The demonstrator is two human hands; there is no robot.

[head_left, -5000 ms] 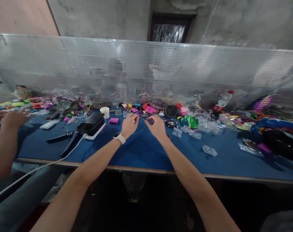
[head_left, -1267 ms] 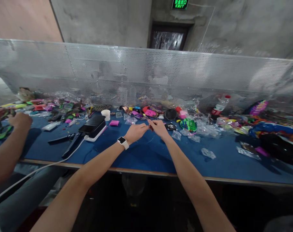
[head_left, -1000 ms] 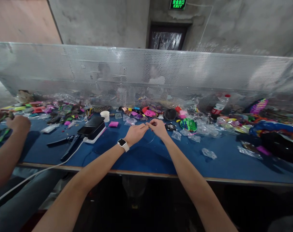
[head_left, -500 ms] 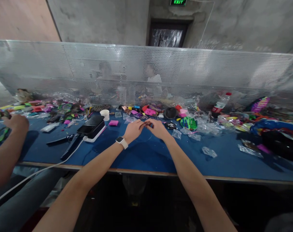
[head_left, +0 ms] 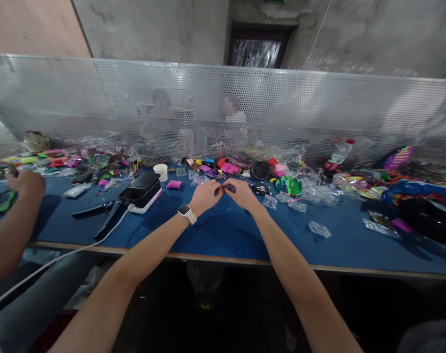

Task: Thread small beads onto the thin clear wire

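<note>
A thin clear string (head_left: 228, 210) droops at six o'clock from the left hand (head_left: 206, 196) and right hand (head_left: 241, 194); both look pinched closed on it; being so thin, it could slip if a pinch loosens, or snag the clear bag (head_left: 270, 202) at three o'clock

Broad flat counter (head_left: 223, 240): deep blue, brown front edge. Perforated sheet-metal screen (head_left: 318, 108): silver-grey, dotted with round holes. Thin curved strand (head_left: 226, 212): pale, near colourless. Square-faced wristwatch (head_left: 184, 210): black face, off-white band. Small rectangular packet (head_left: 174, 184): solid bright pink. Short round cup (head_left: 161, 172): plain white. Clear plastic bottle (head_left: 338, 157): red cap, red-and-white label. Tapered piece (head_left: 398, 158): pink-purple, shows yellow stripes.
</note>
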